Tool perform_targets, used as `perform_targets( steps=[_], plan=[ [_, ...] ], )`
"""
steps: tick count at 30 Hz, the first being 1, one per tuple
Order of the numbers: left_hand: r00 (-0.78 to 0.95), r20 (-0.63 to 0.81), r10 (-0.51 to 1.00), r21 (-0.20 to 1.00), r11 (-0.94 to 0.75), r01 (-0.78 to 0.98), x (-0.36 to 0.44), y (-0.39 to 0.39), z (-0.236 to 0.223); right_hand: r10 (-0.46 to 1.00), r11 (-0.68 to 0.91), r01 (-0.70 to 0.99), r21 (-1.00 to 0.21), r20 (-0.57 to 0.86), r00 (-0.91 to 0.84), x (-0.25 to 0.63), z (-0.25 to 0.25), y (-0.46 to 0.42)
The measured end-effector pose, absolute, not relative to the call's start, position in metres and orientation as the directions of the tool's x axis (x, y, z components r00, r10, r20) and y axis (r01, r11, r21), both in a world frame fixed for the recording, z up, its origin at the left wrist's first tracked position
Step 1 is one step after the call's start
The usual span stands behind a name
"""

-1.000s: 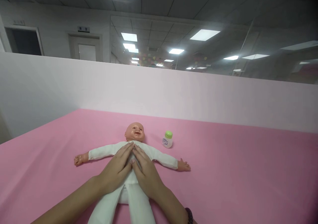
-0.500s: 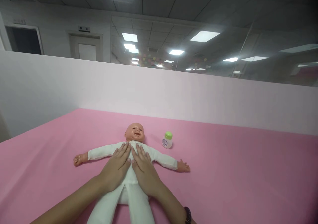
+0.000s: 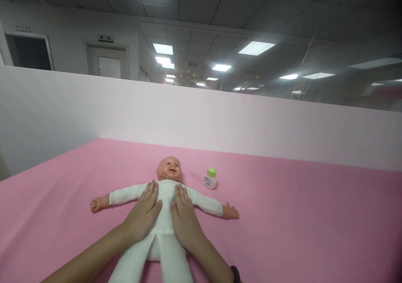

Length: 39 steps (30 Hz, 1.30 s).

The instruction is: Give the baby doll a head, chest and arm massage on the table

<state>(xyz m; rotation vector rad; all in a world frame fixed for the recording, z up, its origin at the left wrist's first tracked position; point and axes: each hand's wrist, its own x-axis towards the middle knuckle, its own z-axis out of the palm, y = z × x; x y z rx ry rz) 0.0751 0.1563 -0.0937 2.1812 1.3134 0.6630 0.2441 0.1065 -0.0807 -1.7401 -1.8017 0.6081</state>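
A baby doll (image 3: 166, 191) in a white suit lies on its back on the pink sheet (image 3: 298, 216), arms spread, head toward the far wall. My left hand (image 3: 143, 214) lies flat and open on the left side of its chest. My right hand (image 3: 185, 220) lies flat and open on the right side of the chest, a strip of white suit showing between the two hands. A small white bottle with a green cap (image 3: 210, 178) stands upright on the sheet just right of the doll's head, apart from both hands.
A white partition wall (image 3: 220, 124) runs along the far edge of the pink surface. Beyond it is an office ceiling with light panels and two doors at the far left. A dark band sits on my right wrist (image 3: 235, 272).
My two hands, which met at the middle of the doll's chest, have slid apart sideways toward its shoulders. The doll and the bottle have stayed where they were.
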Motion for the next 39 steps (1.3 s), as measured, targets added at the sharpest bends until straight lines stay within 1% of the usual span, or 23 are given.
perform_targets(
  steps=[2, 6, 7, 9, 12, 14, 16, 18, 20, 21, 23, 26, 30, 35, 37, 39],
  plan=[
    [0.400, 0.136, 0.906, 0.639, -0.389, 0.664, 0.075, 0.158, -0.094, 0.998, 0.033, 0.737, -0.675, 0.066, 0.016, 0.244, -0.082, 0.106],
    [0.377, 0.066, 0.924, 0.621, -0.334, 0.709, 0.075, 0.157, -0.089, 0.998, -0.010, 0.720, -0.694, 0.043, 0.056, 0.244, -0.082, 0.103],
    [0.364, 0.066, 0.929, 0.611, -0.326, 0.721, 0.075, 0.157, -0.087, 0.996, -0.027, 0.721, -0.692, 0.039, 0.075, 0.243, -0.082, 0.102],
    [0.339, 0.128, 0.932, 0.580, -0.348, 0.737, 0.072, 0.155, -0.080, 0.993, -0.051, 0.747, -0.663, 0.045, 0.108, 0.244, -0.078, 0.100],
    [0.294, 0.282, 0.913, 0.512, -0.403, 0.759, 0.065, 0.155, -0.069, 0.987, -0.038, 0.837, -0.545, 0.108, 0.116, 0.244, -0.067, 0.095],
    [0.252, 0.333, 0.909, 0.475, -0.392, 0.788, 0.059, 0.158, -0.064, 0.985, -0.054, 0.901, -0.431, 0.125, 0.119, 0.246, -0.059, 0.093],
    [0.222, 0.336, 0.915, 0.447, -0.363, 0.818, 0.052, 0.162, -0.062, 0.982, -0.105, 0.944, -0.312, 0.120, 0.149, 0.250, -0.052, 0.092],
    [0.211, 0.321, 0.923, 0.424, -0.339, 0.840, 0.048, 0.165, -0.061, 0.973, -0.150, 0.964, -0.218, 0.143, 0.183, 0.256, -0.049, 0.092],
    [0.198, 0.310, 0.930, 0.416, -0.320, 0.851, 0.046, 0.167, -0.061, 0.956, -0.186, 0.966, -0.177, 0.196, 0.220, 0.263, -0.048, 0.095],
    [0.194, 0.311, 0.930, 0.414, -0.317, 0.853, 0.046, 0.166, -0.061, 0.944, -0.205, 0.961, -0.184, 0.223, 0.244, 0.267, -0.048, 0.096],
    [0.201, 0.321, 0.925, 0.414, -0.328, 0.849, 0.048, 0.165, -0.061, 0.921, -0.239, 0.941, -0.238, 0.253, 0.297, 0.276, -0.046, 0.099],
    [0.234, 0.333, 0.913, 0.408, -0.363, 0.837, 0.052, 0.160, -0.060, 0.905, -0.256, 0.912, -0.320, 0.253, 0.343, 0.287, -0.039, 0.102],
    [0.253, 0.337, 0.907, 0.403, -0.381, 0.832, 0.053, 0.157, -0.057, 0.887, -0.307, 0.891, -0.336, 0.239, 0.396, 0.302, -0.024, 0.100],
    [0.173, 0.346, 0.922, 0.419, -0.317, 0.851, 0.045, 0.163, -0.053, 0.860, -0.325, 0.857, -0.400, 0.251, 0.444, 0.324, -0.014, 0.097],
    [0.161, 0.363, 0.918, 0.407, -0.311, 0.859, 0.042, 0.167, -0.054, 0.864, -0.305, 0.858, -0.414, 0.258, 0.432, 0.328, -0.019, 0.100],
    [0.220, 0.413, 0.884, 0.407, -0.395, 0.824, 0.039, 0.171, -0.059, 0.885, -0.210, 0.873, -0.440, 0.295, 0.361, 0.327, -0.032, 0.105]
  ],
)
